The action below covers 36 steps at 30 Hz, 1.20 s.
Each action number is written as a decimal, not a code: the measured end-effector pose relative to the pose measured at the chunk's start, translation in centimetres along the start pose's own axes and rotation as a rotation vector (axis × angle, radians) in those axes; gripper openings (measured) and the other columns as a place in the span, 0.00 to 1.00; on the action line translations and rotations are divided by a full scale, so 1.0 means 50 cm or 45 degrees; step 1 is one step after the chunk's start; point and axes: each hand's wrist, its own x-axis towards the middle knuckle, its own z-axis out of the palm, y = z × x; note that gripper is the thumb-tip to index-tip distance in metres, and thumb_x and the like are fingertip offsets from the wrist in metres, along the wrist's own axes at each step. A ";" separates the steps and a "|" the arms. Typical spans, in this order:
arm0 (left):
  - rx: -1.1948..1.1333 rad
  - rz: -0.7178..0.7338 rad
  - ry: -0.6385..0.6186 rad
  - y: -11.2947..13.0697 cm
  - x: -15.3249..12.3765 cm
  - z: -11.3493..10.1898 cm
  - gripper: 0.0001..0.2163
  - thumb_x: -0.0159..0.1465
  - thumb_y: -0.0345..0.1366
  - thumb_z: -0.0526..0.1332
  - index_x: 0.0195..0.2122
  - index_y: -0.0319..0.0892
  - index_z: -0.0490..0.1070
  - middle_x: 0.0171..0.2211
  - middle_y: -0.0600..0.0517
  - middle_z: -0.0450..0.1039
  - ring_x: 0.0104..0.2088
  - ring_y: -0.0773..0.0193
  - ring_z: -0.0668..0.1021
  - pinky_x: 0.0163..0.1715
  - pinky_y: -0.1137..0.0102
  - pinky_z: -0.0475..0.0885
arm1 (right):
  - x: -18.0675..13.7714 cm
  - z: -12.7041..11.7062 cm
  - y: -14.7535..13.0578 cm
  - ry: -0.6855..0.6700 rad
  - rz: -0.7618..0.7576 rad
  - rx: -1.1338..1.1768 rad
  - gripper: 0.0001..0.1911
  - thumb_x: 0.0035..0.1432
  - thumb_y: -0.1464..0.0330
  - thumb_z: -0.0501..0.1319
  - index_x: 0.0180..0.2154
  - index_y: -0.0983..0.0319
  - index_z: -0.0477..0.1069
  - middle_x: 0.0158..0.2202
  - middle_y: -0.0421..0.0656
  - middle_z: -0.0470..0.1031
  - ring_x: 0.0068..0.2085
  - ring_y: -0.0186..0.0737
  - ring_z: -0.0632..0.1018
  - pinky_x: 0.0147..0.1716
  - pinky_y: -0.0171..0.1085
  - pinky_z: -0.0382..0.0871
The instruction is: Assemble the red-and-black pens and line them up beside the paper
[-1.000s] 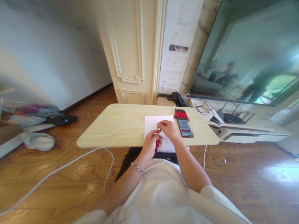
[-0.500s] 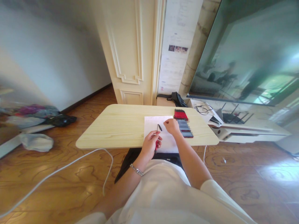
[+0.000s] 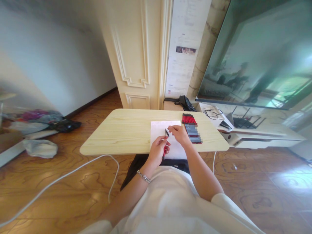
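My left hand (image 3: 158, 150) is closed round a red pen (image 3: 164, 152), held upright over a sheet of white paper (image 3: 156, 127). A thin dark length with no cap sticks up from the pen above my fingers. Beside it a small black pen part (image 3: 167, 133) lies slanted on the paper. My right hand (image 3: 178, 134) is just to the right, fingertips pinched together close to the black part. Whatever those fingertips hold, if anything, is too small to make out. The paper rests on a pale wooden table (image 3: 117, 133).
A row of red pens with black ends (image 3: 188, 119) lies on the table beyond my right hand. Nearer stands a dark phone-like device (image 3: 195, 138), partly blurred out. A white cable (image 3: 60, 175) crosses the floor at left. A black bag (image 3: 186, 103) sits behind the table.
My right hand has shifted slightly, and its fingers have gone from a curled fist to a pinch reaching left toward the pen's upper end. My left hand still grips the pen.
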 end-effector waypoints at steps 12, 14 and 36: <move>0.100 -0.021 -0.029 -0.005 -0.009 0.001 0.17 0.58 0.43 0.64 0.45 0.40 0.70 0.30 0.50 0.72 0.22 0.69 0.73 0.20 0.74 0.67 | 0.053 -0.053 0.004 0.065 0.154 0.126 0.17 0.55 0.58 0.58 0.26 0.64 0.74 0.20 0.41 0.72 0.22 0.33 0.69 0.24 0.32 0.60; 0.088 -0.016 -0.021 -0.007 -0.008 -0.002 0.17 0.58 0.44 0.64 0.45 0.41 0.70 0.31 0.50 0.72 0.22 0.69 0.73 0.21 0.74 0.68 | 0.060 -0.051 0.022 0.013 0.181 -0.213 0.15 0.54 0.60 0.59 0.24 0.64 0.76 0.20 0.42 0.73 0.25 0.36 0.72 0.27 0.33 0.61; 0.091 -0.073 0.036 0.038 0.008 0.013 0.25 0.57 0.46 0.65 0.53 0.41 0.66 0.27 0.49 0.76 0.18 0.68 0.74 0.17 0.74 0.66 | -0.026 0.008 -0.006 -0.284 0.199 0.787 0.17 0.54 0.56 0.61 0.35 0.64 0.74 0.26 0.41 0.73 0.24 0.32 0.70 0.25 0.32 0.64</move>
